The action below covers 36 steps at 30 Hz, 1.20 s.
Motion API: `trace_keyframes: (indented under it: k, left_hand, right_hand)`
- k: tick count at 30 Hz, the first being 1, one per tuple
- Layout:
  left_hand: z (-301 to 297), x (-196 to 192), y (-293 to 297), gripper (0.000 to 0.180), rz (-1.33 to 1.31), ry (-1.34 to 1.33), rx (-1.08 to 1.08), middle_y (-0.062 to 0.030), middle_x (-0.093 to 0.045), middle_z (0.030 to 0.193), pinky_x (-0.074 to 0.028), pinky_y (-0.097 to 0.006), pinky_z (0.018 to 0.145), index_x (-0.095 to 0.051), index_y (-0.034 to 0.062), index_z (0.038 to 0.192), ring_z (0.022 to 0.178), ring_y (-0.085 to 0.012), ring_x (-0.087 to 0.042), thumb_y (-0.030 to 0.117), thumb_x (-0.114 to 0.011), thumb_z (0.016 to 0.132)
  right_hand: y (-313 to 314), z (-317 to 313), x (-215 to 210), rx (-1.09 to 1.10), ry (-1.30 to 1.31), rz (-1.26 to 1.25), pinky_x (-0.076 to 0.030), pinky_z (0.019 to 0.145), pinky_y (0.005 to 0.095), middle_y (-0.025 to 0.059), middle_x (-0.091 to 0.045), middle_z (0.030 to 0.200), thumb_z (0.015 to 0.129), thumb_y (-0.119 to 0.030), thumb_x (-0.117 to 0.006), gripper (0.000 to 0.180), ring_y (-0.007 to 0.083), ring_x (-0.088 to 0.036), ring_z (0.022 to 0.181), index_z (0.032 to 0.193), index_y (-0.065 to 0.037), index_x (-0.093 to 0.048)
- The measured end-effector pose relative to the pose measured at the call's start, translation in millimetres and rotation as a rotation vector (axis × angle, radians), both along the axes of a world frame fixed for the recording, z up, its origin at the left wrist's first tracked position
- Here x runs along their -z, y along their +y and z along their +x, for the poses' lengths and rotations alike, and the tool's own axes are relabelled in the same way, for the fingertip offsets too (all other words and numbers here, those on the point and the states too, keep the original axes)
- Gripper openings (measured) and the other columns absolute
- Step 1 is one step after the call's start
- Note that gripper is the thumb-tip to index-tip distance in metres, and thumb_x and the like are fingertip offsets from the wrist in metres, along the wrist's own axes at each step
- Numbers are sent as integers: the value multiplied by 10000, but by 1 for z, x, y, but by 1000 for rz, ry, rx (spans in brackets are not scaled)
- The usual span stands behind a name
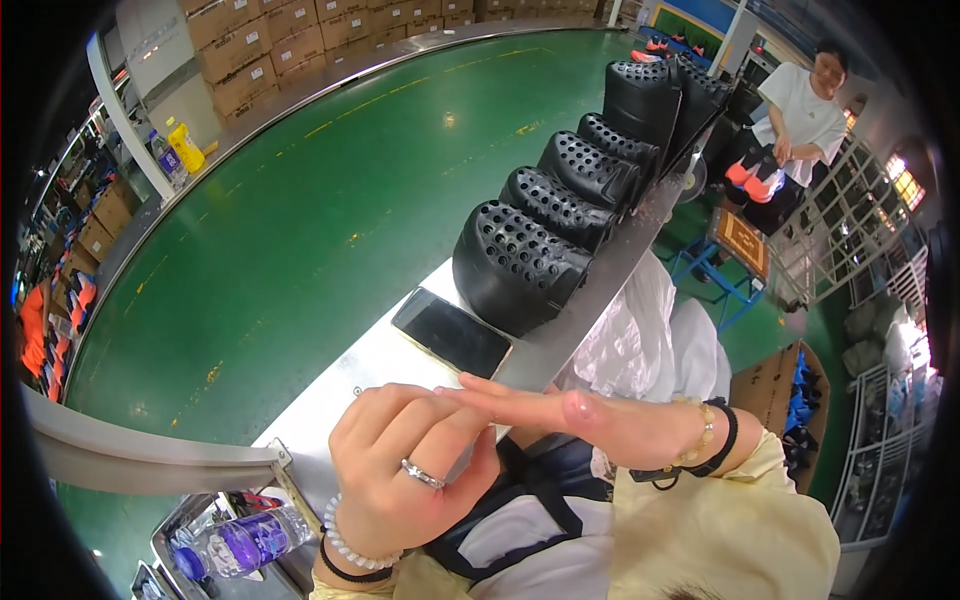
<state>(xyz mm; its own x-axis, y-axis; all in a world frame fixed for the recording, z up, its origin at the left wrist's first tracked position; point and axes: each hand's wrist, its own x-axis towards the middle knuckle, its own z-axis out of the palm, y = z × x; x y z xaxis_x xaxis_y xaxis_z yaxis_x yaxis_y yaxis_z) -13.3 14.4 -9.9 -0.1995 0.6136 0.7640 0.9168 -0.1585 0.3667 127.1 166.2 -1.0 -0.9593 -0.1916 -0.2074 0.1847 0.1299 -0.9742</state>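
Note:
Over the metal ledge, my two hands meet at the fingers. My left hand point(410, 465), with a ring and a coiled wristband, has its fingers curled against the fingertips of my right hand; what lies inside the curl is hidden. From the right, my right hand point(560, 408) reaches across with its fingers stretched out, a beaded bracelet and black band at the wrist. Just beyond them a dark-screened smartphone point(453, 332) lies flat on the ledge point(350, 370). Behind it stands a row of several black perforated clogs point(520, 262).
A bottle with a purple label point(240, 543) lies in a tray at lower left. White plastic sheeting point(630, 330) hangs right of the ledge. At right a person point(800, 110) holds shoes near a blue-legged stool point(740, 245). Stacked cartons point(235, 50) line the far side.

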Motion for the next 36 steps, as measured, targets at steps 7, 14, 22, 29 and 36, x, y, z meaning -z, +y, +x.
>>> trace_keyframes:
  k: [7, 14, 22, 29, 36]
  left_hand:
    - [4, 4, 2, 257, -72, 172, -54, -44, -585, 746, -449, -326, 571, -609, 53, 806, 680, -220, -591, 33, -714, 572]
    - [19, 11, 4, 224, -219, 320, -183, -71, -585, 746, -467, -370, 609, -577, 14, 781, 700, -262, -585, 38, -706, 599]
    - [10, 10, 8, 204, -154, 295, -165, -66, -570, 729, -453, -370, 595, -573, 29, 772, 676, -262, -569, 26, -693, 607]
    - [-1, 5, 5, 209, -75, 91, -68, -35, -590, 721, -457, -332, 574, -587, 61, 761, 653, -228, -588, 18, -692, 585]
    - [1, 2, 3, 210, -126, 112, -39, -32, -588, 715, -451, -333, 567, -584, 63, 764, 647, -223, -585, 30, -702, 594]
  right_hand:
    - [-3, -1, 1, 42, 64, 76, -41, 1125, 443, 165, -199, 1536, 977, -576, -109, 743, 283, -88, 1445, 1478, -35, -210]
    - [-10, -10, 3, 58, 104, 304, -169, 1135, 441, 289, -279, 1451, 1016, -458, -158, 641, 429, -131, 1403, 1371, 52, -317]
    - [-10, -8, 0, 73, 49, 257, -135, 1143, 452, 266, -249, 1479, 1007, -495, -167, 613, 431, -89, 1412, 1380, -42, -345]
    - [-4, -3, -3, 31, 48, 109, -11, 1126, 466, 179, -225, 1524, 971, -600, -137, 715, 296, -34, 1451, 1501, -122, -185]
    - [-4, -5, 3, 30, 39, 132, 4, 1123, 451, 172, -214, 1531, 966, -610, -124, 758, 293, -38, 1452, 1479, -63, -238]
